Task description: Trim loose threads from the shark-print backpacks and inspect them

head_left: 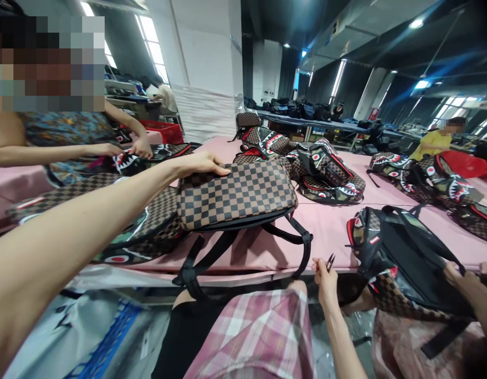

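Note:
My left hand grips the upper left edge of a brown-and-black checkered backpack, fingers behind and thumb on the near side. The backpack is held tilted above the table's front edge, its base facing me. Its black straps hang down toward my lap. To the right and lower, my right hand is closed around small dark thread snips, blades pointing up. It is apart from the backpack.
A pink-covered table bears several shark-face backpacks. Another checkered bag lies at left. Across the table a person's hands handle a bag. At right, a co-worker's hand holds a black-backed backpack.

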### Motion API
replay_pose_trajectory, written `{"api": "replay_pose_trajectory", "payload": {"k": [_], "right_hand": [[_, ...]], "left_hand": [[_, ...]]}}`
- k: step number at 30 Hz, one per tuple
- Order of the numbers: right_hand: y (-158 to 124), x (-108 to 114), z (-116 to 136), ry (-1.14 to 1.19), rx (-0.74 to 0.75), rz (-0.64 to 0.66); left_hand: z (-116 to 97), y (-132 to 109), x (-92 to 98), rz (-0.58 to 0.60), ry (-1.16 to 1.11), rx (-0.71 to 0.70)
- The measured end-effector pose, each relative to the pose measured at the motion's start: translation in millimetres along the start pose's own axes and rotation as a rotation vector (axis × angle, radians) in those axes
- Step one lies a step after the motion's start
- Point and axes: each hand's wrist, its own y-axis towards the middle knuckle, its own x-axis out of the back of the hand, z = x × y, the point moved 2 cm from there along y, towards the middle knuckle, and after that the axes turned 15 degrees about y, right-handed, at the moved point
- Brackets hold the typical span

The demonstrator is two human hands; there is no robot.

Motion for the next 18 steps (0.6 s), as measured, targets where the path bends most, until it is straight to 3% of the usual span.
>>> {"api": "replay_pose_trajectory", "payload": {"k": [4,8,11,14,18], "right_hand": [[-3.1,-37.5,20.6,-0.168,0.251,0.097],[-14.1,-105.2,51.0,-0.268,0.628,0.360],[-17.3,-146.2,66.8,-0.298,0.789,0.480],[-11.6,-160.1,74.7,-0.265,0.743,0.488],[4.4,-146.8,79.6,-0.105,0.540,0.245]], "left_hand": [[2.4,-5.9,0.2,-0.019,0.023,0.037],[5.3,-5.8,-1.5,-0.033,0.069,0.013],[9.5,-2.2,-2.3,-0.031,0.094,0.023],[14.9,-1.0,-3.4,-0.041,0.108,0.029],[24.7,-6.9,-10.7,-0.046,0.137,-0.005]]}}
